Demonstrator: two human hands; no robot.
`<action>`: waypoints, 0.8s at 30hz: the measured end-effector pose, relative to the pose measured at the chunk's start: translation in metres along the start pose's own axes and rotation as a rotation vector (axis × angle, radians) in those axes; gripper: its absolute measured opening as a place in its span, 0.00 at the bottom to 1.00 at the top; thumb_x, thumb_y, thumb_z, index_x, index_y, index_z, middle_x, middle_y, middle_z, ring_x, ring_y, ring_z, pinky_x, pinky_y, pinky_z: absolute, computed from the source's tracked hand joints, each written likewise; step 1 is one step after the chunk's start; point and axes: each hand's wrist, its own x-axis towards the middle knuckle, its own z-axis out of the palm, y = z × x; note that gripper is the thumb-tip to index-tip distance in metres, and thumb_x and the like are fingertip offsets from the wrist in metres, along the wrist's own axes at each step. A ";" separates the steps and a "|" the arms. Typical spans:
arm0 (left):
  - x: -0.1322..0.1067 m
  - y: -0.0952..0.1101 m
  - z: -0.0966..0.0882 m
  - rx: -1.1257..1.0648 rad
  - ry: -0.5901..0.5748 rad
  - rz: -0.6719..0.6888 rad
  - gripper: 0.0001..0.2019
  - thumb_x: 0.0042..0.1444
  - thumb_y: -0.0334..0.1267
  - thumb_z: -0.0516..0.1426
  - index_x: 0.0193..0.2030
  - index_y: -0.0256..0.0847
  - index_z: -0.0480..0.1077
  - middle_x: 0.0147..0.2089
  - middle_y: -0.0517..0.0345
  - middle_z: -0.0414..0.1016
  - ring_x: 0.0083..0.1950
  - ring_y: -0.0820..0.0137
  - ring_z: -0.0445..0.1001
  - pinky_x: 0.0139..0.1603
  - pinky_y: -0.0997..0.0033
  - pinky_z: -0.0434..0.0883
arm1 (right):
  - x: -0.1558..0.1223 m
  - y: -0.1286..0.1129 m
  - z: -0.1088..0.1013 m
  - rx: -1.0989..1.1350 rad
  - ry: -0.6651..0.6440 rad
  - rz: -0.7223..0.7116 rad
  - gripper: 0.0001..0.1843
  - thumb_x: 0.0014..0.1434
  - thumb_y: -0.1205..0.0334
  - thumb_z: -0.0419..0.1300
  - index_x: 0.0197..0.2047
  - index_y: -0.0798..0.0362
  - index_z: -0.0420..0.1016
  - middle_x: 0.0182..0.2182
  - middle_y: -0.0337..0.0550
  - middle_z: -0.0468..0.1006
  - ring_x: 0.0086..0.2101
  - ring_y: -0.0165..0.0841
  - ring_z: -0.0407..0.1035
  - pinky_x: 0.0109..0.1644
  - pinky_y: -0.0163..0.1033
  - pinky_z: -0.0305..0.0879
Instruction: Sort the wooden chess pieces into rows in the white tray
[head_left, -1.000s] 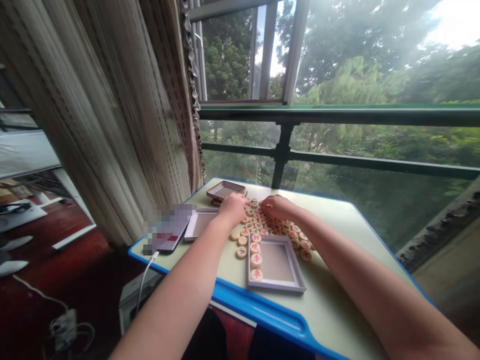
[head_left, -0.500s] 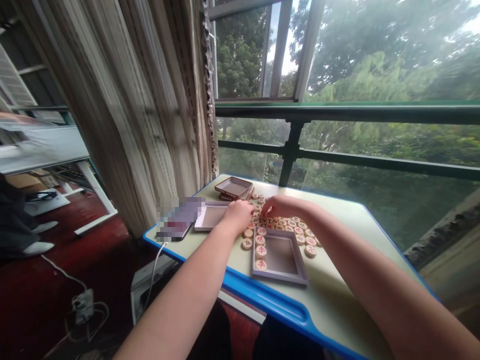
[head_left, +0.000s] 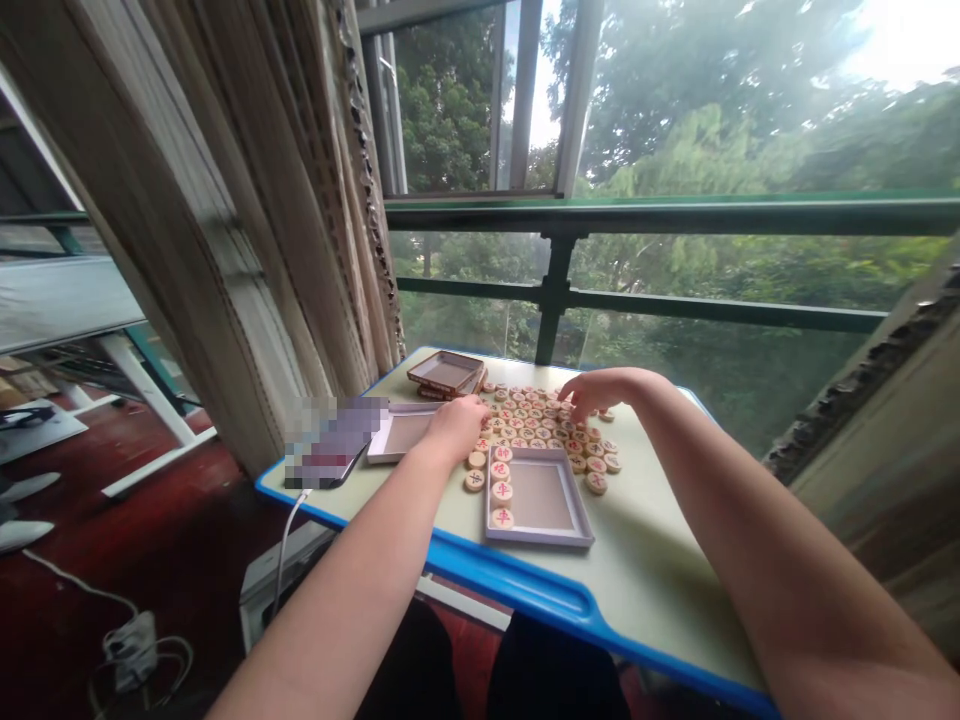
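The right hand (head_left: 598, 387) was over the game pieces (head_left: 531, 423) on the surface (head_left: 652, 570), its fingers somewhat apart. The left hand (head_left: 459, 424) was beside them, but I could not tell how its fingers were.

– Which fixtures stood ahead?
– A green railing (head_left: 555, 270) crossed my forward view; trees (head_left: 750, 150) stood beyond it.
– And to the left?
– A striped curtain (head_left: 247, 200) hung there; left of it I noted a white-topped desk (head_left: 60, 300). A white socket block (head_left: 133, 645) lay on the dark red floor (head_left: 176, 530).
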 end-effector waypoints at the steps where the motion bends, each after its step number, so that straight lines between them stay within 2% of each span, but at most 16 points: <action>1: 0.000 0.000 0.001 -0.007 0.020 0.023 0.13 0.57 0.35 0.50 0.41 0.43 0.76 0.45 0.53 0.74 0.46 0.67 0.71 0.49 0.72 0.67 | 0.003 0.005 0.002 0.021 0.007 0.018 0.39 0.41 0.59 0.68 0.58 0.50 0.66 0.41 0.50 0.77 0.32 0.37 0.73 0.31 0.37 0.69; 4: 0.001 0.000 0.003 -0.030 0.029 0.104 0.14 0.56 0.41 0.53 0.45 0.43 0.74 0.45 0.52 0.74 0.49 0.64 0.69 0.52 0.69 0.66 | 0.006 0.011 0.008 0.059 0.020 0.043 0.39 0.41 0.58 0.67 0.58 0.49 0.65 0.48 0.51 0.73 0.34 0.36 0.73 0.31 0.36 0.70; 6: 0.002 -0.001 0.004 -0.038 0.001 0.115 0.13 0.55 0.41 0.54 0.43 0.43 0.75 0.44 0.52 0.74 0.48 0.65 0.70 0.52 0.68 0.66 | 0.004 0.011 0.009 0.062 0.013 0.035 0.37 0.42 0.58 0.67 0.57 0.48 0.66 0.48 0.50 0.73 0.35 0.35 0.73 0.32 0.35 0.70; 11: 0.008 -0.006 0.012 -0.048 0.032 0.082 0.11 0.56 0.35 0.52 0.39 0.40 0.76 0.44 0.51 0.74 0.46 0.67 0.72 0.51 0.70 0.67 | -0.004 0.010 0.005 0.113 0.029 0.021 0.31 0.47 0.64 0.64 0.56 0.51 0.68 0.43 0.48 0.77 0.33 0.33 0.73 0.35 0.35 0.70; 15: 0.013 -0.005 0.016 -0.088 0.086 0.094 0.14 0.59 0.35 0.49 0.45 0.43 0.74 0.48 0.54 0.74 0.51 0.67 0.70 0.55 0.70 0.64 | -0.007 0.018 0.002 0.234 0.070 0.038 0.29 0.49 0.70 0.61 0.57 0.52 0.66 0.39 0.47 0.79 0.32 0.30 0.74 0.35 0.33 0.70; 17: 0.015 -0.004 0.018 -0.121 0.034 0.123 0.15 0.58 0.34 0.49 0.48 0.45 0.73 0.51 0.56 0.74 0.54 0.67 0.69 0.56 0.71 0.63 | -0.007 0.022 0.001 0.229 0.060 0.049 0.28 0.50 0.69 0.61 0.56 0.54 0.67 0.38 0.47 0.79 0.32 0.29 0.74 0.35 0.32 0.70; 20: 0.016 -0.005 0.019 -0.149 -0.055 0.146 0.14 0.57 0.35 0.50 0.47 0.43 0.74 0.52 0.55 0.74 0.55 0.67 0.68 0.57 0.70 0.63 | -0.009 0.023 0.001 0.148 0.007 0.076 0.28 0.48 0.67 0.64 0.54 0.56 0.69 0.34 0.47 0.79 0.29 0.30 0.73 0.33 0.32 0.70; 24: 0.014 -0.006 0.018 -0.145 -0.042 0.141 0.14 0.57 0.37 0.51 0.45 0.42 0.75 0.52 0.53 0.74 0.54 0.66 0.69 0.57 0.69 0.63 | -0.014 0.015 -0.002 0.079 -0.012 0.077 0.25 0.44 0.63 0.67 0.48 0.53 0.75 0.29 0.43 0.79 0.27 0.30 0.72 0.33 0.34 0.68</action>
